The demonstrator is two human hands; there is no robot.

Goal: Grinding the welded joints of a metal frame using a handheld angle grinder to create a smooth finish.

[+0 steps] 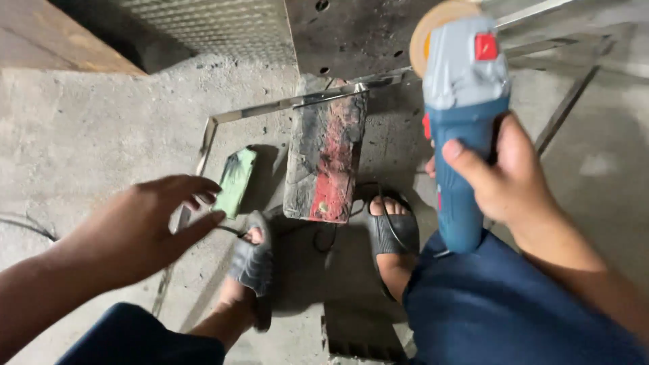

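My right hand [506, 177] grips the blue body of an angle grinder [461, 108], raised at the upper right with its grey head and round disc [424, 28] pointing away. My left hand [138, 226] hovers at the lower left, fingers spread and holding nothing. It is nearest a thin metal frame bar [203, 152] and a green block [235, 181] on the concrete floor. A worn block stained red and black [326, 157] lies in the middle with the metal frame [284, 105] resting across its far end. My sandalled feet [253, 260] are planted either side of its near end.
A dark steel plate with holes [351, 34] and a patterned metal sheet [216, 27] lie at the top. A wooden board [47, 37] is at the top left. More thin metal bars [564, 108] run at the right. A black cable [328, 236] trails by the feet.
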